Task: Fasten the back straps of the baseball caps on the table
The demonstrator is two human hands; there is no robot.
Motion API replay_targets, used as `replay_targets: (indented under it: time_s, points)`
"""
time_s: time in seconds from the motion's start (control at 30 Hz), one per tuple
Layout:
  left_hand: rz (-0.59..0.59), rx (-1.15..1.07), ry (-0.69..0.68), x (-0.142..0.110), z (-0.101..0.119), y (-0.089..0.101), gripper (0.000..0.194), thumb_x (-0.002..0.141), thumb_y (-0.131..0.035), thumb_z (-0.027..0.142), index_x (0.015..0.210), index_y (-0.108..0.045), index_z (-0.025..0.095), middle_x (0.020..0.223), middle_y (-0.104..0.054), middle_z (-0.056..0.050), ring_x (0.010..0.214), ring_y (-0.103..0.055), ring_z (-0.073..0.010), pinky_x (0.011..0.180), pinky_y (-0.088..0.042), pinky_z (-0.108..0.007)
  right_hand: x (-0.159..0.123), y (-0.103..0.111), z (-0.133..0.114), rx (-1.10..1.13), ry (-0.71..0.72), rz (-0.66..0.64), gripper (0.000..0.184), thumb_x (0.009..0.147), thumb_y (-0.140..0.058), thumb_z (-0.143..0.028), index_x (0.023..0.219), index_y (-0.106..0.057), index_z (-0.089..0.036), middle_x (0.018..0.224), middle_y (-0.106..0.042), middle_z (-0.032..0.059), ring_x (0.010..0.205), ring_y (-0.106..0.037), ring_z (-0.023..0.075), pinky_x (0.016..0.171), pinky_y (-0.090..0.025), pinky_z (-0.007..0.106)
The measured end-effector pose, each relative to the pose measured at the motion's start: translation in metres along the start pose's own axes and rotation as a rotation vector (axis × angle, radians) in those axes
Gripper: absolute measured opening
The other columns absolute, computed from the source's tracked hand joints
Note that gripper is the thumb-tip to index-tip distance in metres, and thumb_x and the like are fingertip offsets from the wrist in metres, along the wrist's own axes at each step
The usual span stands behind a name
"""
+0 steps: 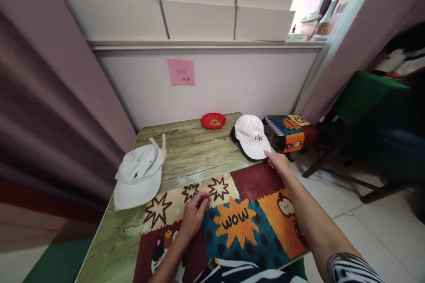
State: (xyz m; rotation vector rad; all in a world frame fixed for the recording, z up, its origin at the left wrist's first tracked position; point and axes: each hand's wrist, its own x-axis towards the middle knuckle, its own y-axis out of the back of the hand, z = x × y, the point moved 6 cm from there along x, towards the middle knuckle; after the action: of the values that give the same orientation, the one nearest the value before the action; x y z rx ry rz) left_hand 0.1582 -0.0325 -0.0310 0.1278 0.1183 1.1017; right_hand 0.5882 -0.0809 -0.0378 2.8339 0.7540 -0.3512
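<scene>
A white baseball cap (250,130) with dark lettering on its front sits on top of a dark cap (236,141) at the table's far right. The thumb and fingers of my right hand (277,161) are closed on the edge of the white cap's brim. On the patterned mat (247,241), near its printed stars, rests my left hand (194,212), with fingers curled in and nothing visible in them. Another white cap (139,177), with a small dark emblem, lies at the left side of the table, and pale straps show behind it.
A red scalloped dish (213,120) stands near the table's back edge. Behind the wooden-look table (179,150) rises a wall with a pink note (181,72). A cloth-covered stool (294,135) is beyond the right corner. Curtains (66,97) hang at the left.
</scene>
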Motion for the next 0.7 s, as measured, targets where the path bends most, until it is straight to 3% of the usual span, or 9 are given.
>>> replay_targets:
  time_s: [0.07, 0.13, 0.27, 0.33, 0.4, 0.47, 0.53, 0.6, 0.7]
  points:
    - [0.008, -0.055, 0.011, -0.002, -0.001, -0.001, 0.028, 0.085, -0.063, 0.044, 0.096, -0.071, 0.02, 0.088, -0.073, -0.006, 0.08, -0.068, -0.0227, 0.075, -0.054, -0.035, -0.008, -0.001, -0.007, -0.077, 0.064, 0.023, 0.034, 0.069, -0.08, -0.035, 0.051, -0.054, -0.022, 0.035, -0.047, -0.0017, 0.045, -0.052, 0.0172, 0.048, -0.041, 0.027]
    - [0.049, -0.121, 0.025, -0.004, 0.0, 0.002, 0.03, 0.083, -0.065, 0.044, 0.099, -0.07, 0.019, 0.086, -0.073, -0.006, 0.075, -0.067, -0.0205, 0.072, -0.053, -0.033, -0.021, -0.016, -0.016, -0.127, 0.123, 0.019, 0.039, 0.078, -0.069, -0.045, 0.052, -0.05, -0.024, 0.037, -0.047, -0.0014, 0.048, -0.052, 0.018, 0.05, -0.039, 0.027]
    - [0.228, -0.144, -0.015, 0.001, 0.011, 0.035, 0.036, 0.078, -0.072, 0.042, 0.103, -0.067, 0.017, 0.087, -0.072, -0.006, 0.075, -0.066, -0.0185, 0.075, -0.053, -0.032, -0.074, -0.086, -0.047, 0.04, 0.375, -0.144, 0.042, 0.082, -0.062, -0.055, 0.058, -0.046, -0.024, 0.043, -0.043, -0.005, 0.044, -0.039, 0.0124, 0.046, -0.032, 0.026]
    - [0.378, -0.076, -0.062, 0.01, 0.024, 0.075, 0.038, 0.072, -0.076, 0.041, 0.101, -0.068, 0.017, 0.09, -0.072, -0.007, 0.081, -0.066, -0.0198, 0.08, -0.052, -0.033, -0.111, -0.131, -0.062, 0.204, 0.439, -0.367, 0.045, 0.079, -0.067, -0.056, 0.058, -0.043, -0.024, 0.045, -0.04, -0.0069, 0.043, -0.035, 0.0094, 0.044, -0.03, 0.025]
    - [0.582, 0.082, -0.096, 0.018, 0.042, 0.131, 0.042, 0.068, -0.077, 0.04, 0.101, -0.068, 0.016, 0.091, -0.071, -0.007, 0.081, -0.065, -0.0204, 0.08, -0.052, -0.034, -0.144, -0.167, -0.073, 0.348, 0.394, -0.522, 0.048, 0.077, -0.071, -0.056, 0.06, -0.041, -0.023, 0.046, -0.039, -0.0085, 0.042, -0.035, 0.0079, 0.042, -0.029, 0.023]
    - [0.792, 0.32, -0.094, 0.024, 0.064, 0.194, 0.042, 0.07, -0.074, 0.037, 0.105, -0.068, 0.016, 0.093, -0.07, -0.007, 0.082, -0.064, -0.0204, 0.081, -0.051, -0.033, -0.166, -0.192, -0.081, 0.454, 0.315, -0.592, 0.05, 0.074, -0.074, -0.056, 0.061, -0.04, -0.022, 0.047, -0.037, -0.0098, 0.041, -0.034, 0.0066, 0.041, -0.027, 0.021]
    - [0.904, 0.601, -0.019, 0.03, 0.084, 0.247, 0.04, 0.074, -0.07, 0.036, 0.107, -0.069, 0.015, 0.098, -0.071, -0.008, 0.086, -0.065, -0.0209, 0.082, -0.051, -0.032, -0.178, -0.206, -0.087, 0.521, 0.257, -0.635, 0.049, 0.073, -0.076, -0.054, 0.062, -0.041, -0.022, 0.048, -0.037, -0.0104, 0.041, -0.034, 0.0058, 0.04, -0.026, 0.02]
    - [0.929, 0.781, 0.05, 0.037, 0.098, 0.28, 0.035, 0.076, -0.068, 0.036, 0.105, -0.071, 0.016, 0.1, -0.071, -0.009, 0.089, -0.065, -0.0222, 0.083, -0.05, -0.033, -0.182, -0.214, -0.09, 0.551, 0.229, -0.673, 0.049, 0.073, -0.077, -0.053, 0.063, -0.041, -0.021, 0.048, -0.038, -0.0103, 0.042, -0.035, 0.0056, 0.041, -0.027, 0.02]
    - [0.894, 0.876, 0.093, 0.055, 0.102, 0.29, 0.027, 0.076, -0.069, 0.038, 0.094, -0.074, 0.02, 0.098, -0.071, -0.009, 0.092, -0.064, -0.0239, 0.084, -0.049, -0.033, -0.179, -0.22, -0.085, 0.51, 0.172, -0.723, 0.048, 0.071, -0.078, -0.054, 0.064, -0.045, -0.02, 0.048, -0.041, -0.0095, 0.043, -0.037, 0.0061, 0.042, -0.027, 0.02]
